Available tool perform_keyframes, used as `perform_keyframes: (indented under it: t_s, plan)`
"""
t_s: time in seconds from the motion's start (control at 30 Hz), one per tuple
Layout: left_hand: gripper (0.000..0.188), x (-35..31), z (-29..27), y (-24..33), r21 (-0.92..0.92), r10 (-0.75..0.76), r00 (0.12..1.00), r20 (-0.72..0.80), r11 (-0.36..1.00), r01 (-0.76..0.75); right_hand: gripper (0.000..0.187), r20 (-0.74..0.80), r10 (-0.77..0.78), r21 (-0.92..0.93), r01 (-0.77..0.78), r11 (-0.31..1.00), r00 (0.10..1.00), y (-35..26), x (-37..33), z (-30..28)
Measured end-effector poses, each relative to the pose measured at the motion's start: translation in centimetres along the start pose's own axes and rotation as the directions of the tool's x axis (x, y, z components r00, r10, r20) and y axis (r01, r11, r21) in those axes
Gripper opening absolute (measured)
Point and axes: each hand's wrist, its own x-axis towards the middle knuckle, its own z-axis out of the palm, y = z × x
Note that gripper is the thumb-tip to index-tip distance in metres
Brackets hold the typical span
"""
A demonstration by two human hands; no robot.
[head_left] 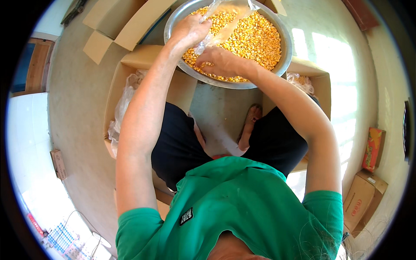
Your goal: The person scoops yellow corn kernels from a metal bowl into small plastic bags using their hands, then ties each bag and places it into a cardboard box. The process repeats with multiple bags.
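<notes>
A wide metal basin [287,47] full of yellow corn kernels [260,37] stands in front of me. Over the kernels lies a clear plastic bag [227,31], with its upper edge near the basin's far side. At the basin's left, my left hand [193,30] is closed on the bag's crumpled edge. My right hand [221,62] is low over the near kernels, its fingers curled at the bag's lower end; the hand itself partly hides the grip.
Open cardboard boxes flank my legs; the left box [113,93] holds crumpled plastic [125,104], the right box [323,84] light stringy material [300,82]. Another open carton [125,26] is at the far left. A brown carton [364,201] and a red box [373,149] stand by the right wall.
</notes>
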Motion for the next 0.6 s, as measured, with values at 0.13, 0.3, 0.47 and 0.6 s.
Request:
perform_keyframes:
  t_s: [0.13,0.3,0.47,0.6]
  plan:
    - [0.04,-0.1,-0.1,-0.2,-0.032,-0.01,1.0,0.012,0.999,0.011,0.019,0.004,-0.004,-0.185,0.004,0.983,1.0,-1.1,-0.8,0.9]
    - [0.042,-0.3,-0.4,0.2,-0.014,-0.005,0.999,0.036,1.0,0.005,0.013,0.111,0.071,-0.248,-0.041,0.968,0.991,-0.4,-2.5,-0.1]
    - [0.041,-0.1,-0.1,0.0,-0.001,0.017,1.0,-0.009,1.0,-0.017,0.011,0.123,0.178,-0.204,-0.151,0.967,0.976,0.8,-4.2,-1.5]
    - [0.04,-0.1,0.1,0.0,-0.035,0.026,0.999,-0.036,0.999,-0.028,0.009,0.079,0.283,-0.255,-0.255,0.933,0.956,2.5,-5.4,-2.4]
